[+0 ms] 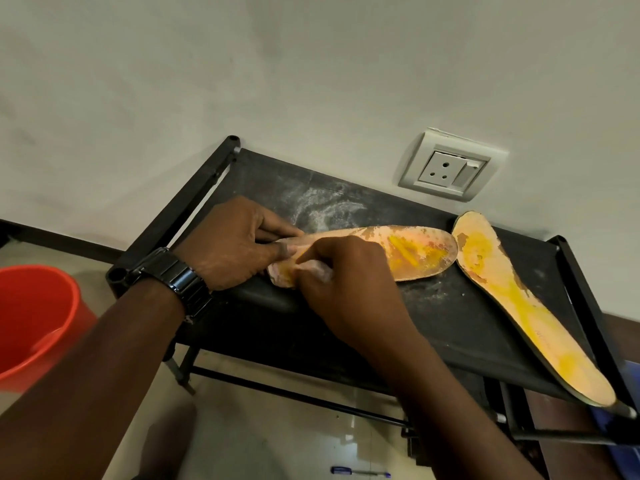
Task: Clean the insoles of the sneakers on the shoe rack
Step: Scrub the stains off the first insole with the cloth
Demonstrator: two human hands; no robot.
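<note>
Nearest me, down on the floor, a pen [360, 473] lies below the shoe rack [346, 337]. A red bucket [34, 306] stands just off the rack's left end, close enough, I judge, for wetting the cloth without letting go of the work.

My left hand [228, 244], with the watch [173, 278] on its wrist, is at the rack's front-left part. Its thumb and fingers pinch the narrow end of the insole [415, 251] so that it cannot slide on the fabric shelf while I rub. My right hand [346, 271] is right against it, fingers curled round a pale wad of cloth [313, 268] and pressing it onto that same end. The insole lies flat along the middle of the top shelf, yellow and orange side up, blotchy and worn at its far right end. I take that part to be not yet cleaned.

The second insole [512, 299] lies along the rack's right edge, its near tip just over the front-right corner and its far tip almost meeting the first one. It waits there within reach, I suppose for its turn.

Toward the back edge the shelf carries a pale dusty smear [322, 206]. Beyond it, a socket [446, 169] sits on the wall. The sneakers themselves are not in view.
</note>
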